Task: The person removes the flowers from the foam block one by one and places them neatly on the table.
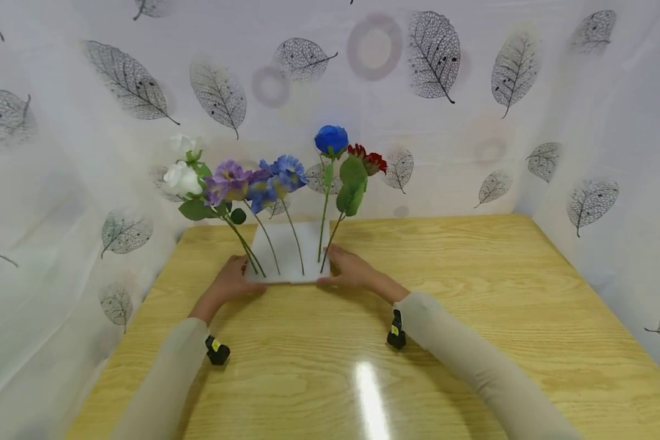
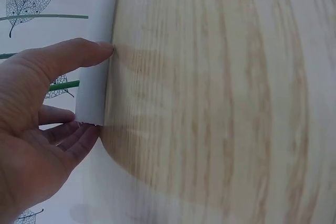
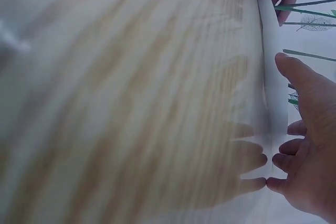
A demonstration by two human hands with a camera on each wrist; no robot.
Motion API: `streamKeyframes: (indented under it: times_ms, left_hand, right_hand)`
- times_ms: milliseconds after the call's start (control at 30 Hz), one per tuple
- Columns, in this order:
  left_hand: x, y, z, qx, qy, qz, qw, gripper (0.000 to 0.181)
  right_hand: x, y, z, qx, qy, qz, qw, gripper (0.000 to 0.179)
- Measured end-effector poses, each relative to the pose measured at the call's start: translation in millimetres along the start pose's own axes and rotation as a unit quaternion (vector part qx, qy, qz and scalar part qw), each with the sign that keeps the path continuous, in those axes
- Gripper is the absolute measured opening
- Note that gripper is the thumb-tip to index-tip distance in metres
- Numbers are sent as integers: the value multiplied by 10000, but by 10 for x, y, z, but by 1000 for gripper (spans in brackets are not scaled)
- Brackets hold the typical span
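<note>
A white foam slab lies near the table's back edge with artificial flowers standing in it. From left to right they are white roses, a purple ruffled flower, a blue-violet flower, a blue rose and red blooms. My left hand holds the slab's left front corner; in the left wrist view its thumb lies on the front face and the fingers curl at the end. At the opposite corner my right hand holds the slab, thumb by the front edge, fingertips at the side.
The wood-grain table extends in front of the slab and off to the right. A pale curtain printed with leaves hangs close behind the flowers and along both sides. Small black devices sit at both wrists.
</note>
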State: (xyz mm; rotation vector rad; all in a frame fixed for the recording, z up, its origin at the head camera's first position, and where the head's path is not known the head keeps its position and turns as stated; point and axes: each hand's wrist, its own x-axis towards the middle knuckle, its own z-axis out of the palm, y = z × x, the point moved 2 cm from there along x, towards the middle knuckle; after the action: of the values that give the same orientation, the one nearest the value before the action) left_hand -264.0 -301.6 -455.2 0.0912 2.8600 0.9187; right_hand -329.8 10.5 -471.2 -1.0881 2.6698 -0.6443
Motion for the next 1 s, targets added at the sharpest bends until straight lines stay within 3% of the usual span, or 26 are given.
streamKeyframes:
  times_ms: [200, 433, 1000]
  left_hand:
    - [28, 15, 25, -96, 81, 125, 9998, 94]
    - [96, 91, 121, -271, 137, 491, 9983, 91]
    - [318, 734, 523, -377, -93, 1093, 9933, 83]
  right_hand:
    - [-91, 11, -41, -115, 29, 3, 9999, 95]
    - [-261, 97, -159, -136, 99, -7, 9999, 95]
    - [-846, 633, -498, 436, 110, 387, 9982, 91]
